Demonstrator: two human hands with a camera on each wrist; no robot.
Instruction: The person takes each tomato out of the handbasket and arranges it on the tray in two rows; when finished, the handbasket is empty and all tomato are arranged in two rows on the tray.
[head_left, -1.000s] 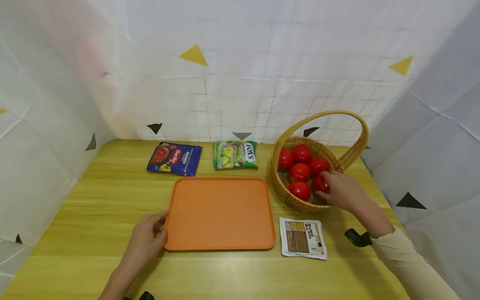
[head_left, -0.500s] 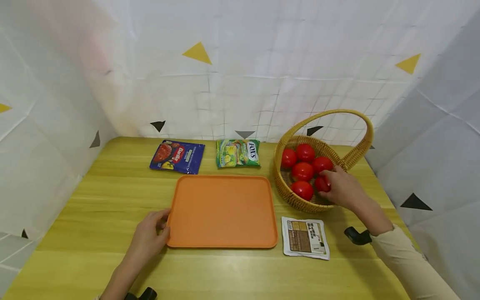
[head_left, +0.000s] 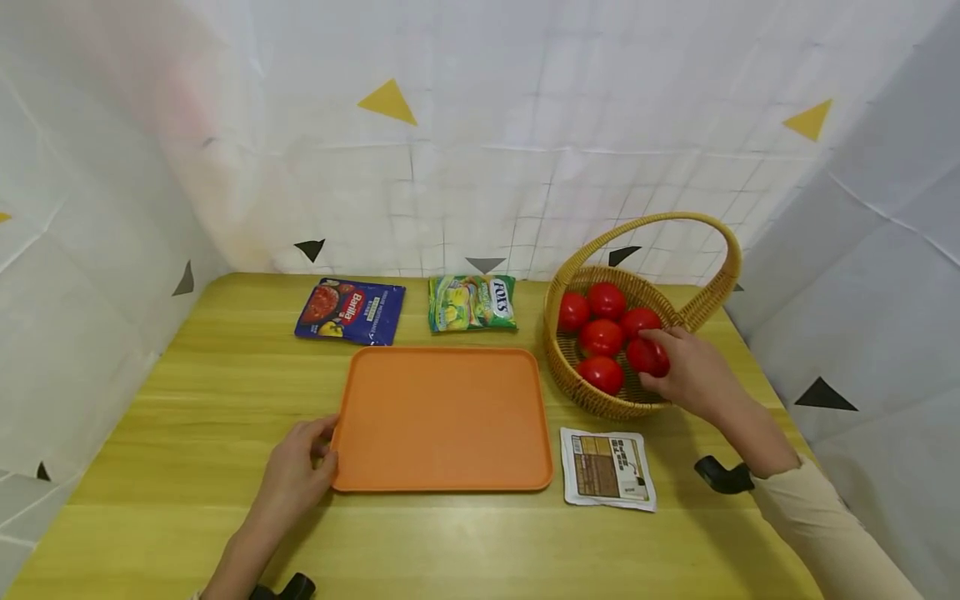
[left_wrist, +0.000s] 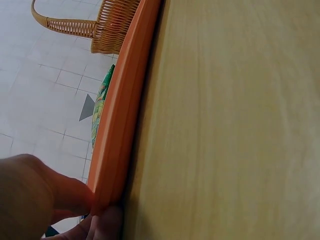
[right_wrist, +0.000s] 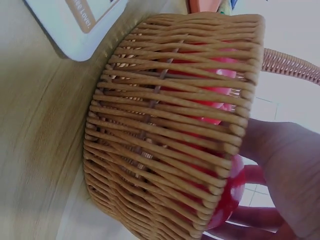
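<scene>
My right hand (head_left: 693,375) grips a red tomato (head_left: 647,357) inside the right part of a wicker basket (head_left: 573,385). Several other tomatoes (head_left: 602,337) lie in the basket, and its tall handle arches over them. From the right wrist, the held tomato (right_wrist: 234,192) shows at the rim, partly behind the woven wall (right_wrist: 150,120), with fingers curled round it. At the left, my left hand (head_left: 296,467) pinches the left edge of an orange tray (head_left: 442,421) lying flat on the table. The left wrist view shows thumb and fingers at the tray's corner (left_wrist: 112,165).
A blue Barilla pouch (head_left: 350,312) and a green Fox's candy bag (head_left: 472,304) lie behind the tray. In front of the basket is a white packet with a brown label (head_left: 607,469). White sheeting (head_left: 480,200) surrounds the wooden table (head_left: 450,542) at back and sides.
The right hand and its tomato have shifted slightly, and more of that tomato shows now. My left hand stays at the tray's edge. The head view has moved a little.
</scene>
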